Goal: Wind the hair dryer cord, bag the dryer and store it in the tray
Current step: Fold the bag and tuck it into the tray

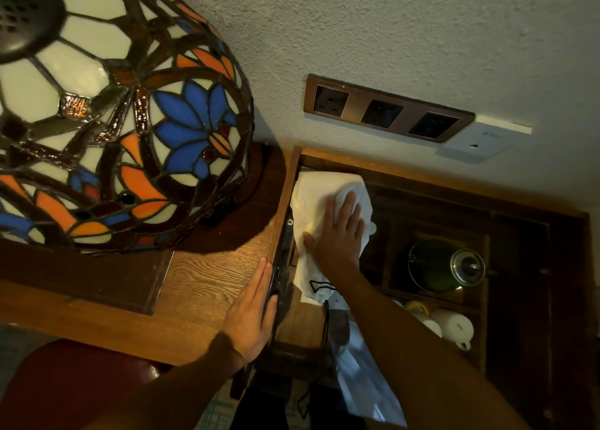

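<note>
Beside the wooden desk (207,277), right hand (341,231) presses flat, fingers spread, on the white bag (319,199) in the tray (285,199); left hand (251,316) rests flat, gripping nothing.

Right hand (339,235) pressed flat, fingers spread, arm extended forward; left hand (251,313) flat, fingers together, palm down.

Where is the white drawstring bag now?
The white drawstring bag lies in the open wooden drawer, under the right hand, right of the stained-glass lamp.
</note>
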